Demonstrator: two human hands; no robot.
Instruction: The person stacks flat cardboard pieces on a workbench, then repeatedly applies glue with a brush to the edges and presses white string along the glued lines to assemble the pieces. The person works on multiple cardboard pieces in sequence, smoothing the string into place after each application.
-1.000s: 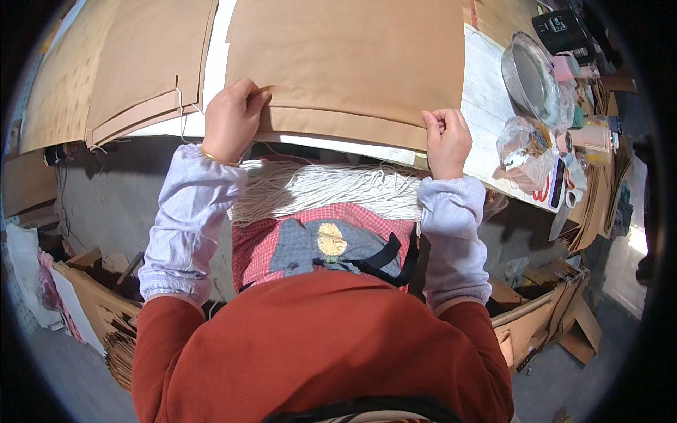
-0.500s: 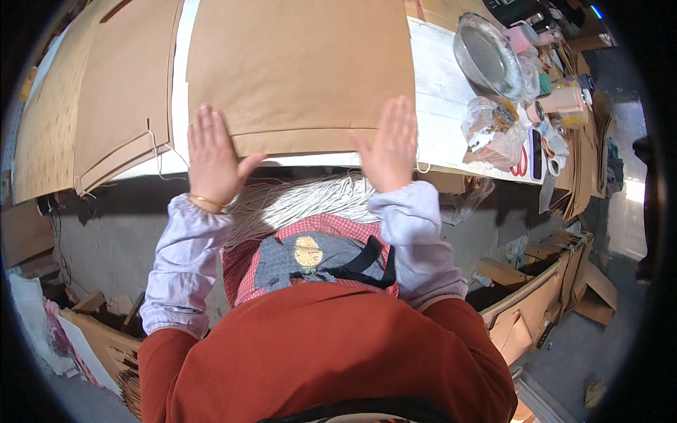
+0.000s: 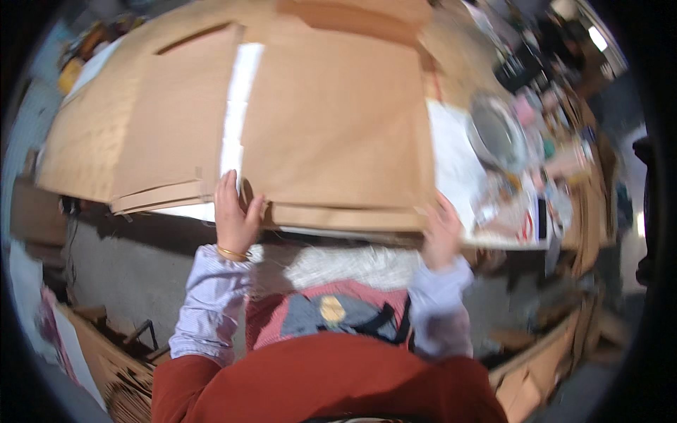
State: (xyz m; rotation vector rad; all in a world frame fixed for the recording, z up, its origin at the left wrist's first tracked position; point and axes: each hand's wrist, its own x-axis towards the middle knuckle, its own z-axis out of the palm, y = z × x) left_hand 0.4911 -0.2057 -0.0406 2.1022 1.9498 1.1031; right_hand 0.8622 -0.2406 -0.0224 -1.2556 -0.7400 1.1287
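A large brown paper bag (image 3: 338, 120) lies flat on the table, a folded strip along its near edge. My left hand (image 3: 236, 215) is at the near left corner, fingers stretched out over the white strip beside it and thumb spread towards the fold. At the near right corner my right hand (image 3: 442, 233) touches the bag's edge; motion blurs its fingers, so its grip is unclear. A second brown paper bag (image 3: 176, 120) with a similar folded strip lies further left. White cords (image 3: 338, 266) rest across my lap.
On the table's right side stand a round metal basin (image 3: 496, 134), crumpled clear plastic (image 3: 497, 208), red-handled scissors (image 3: 527, 225) and a dark phone (image 3: 541, 218). Below the table, cardboard boxes stand at left (image 3: 106, 352) and right (image 3: 543, 352).
The view has shifted, showing more of the table's far side. My hands have moved from lying flat near the bag's fold to its near corners, the right one lower along the edge.
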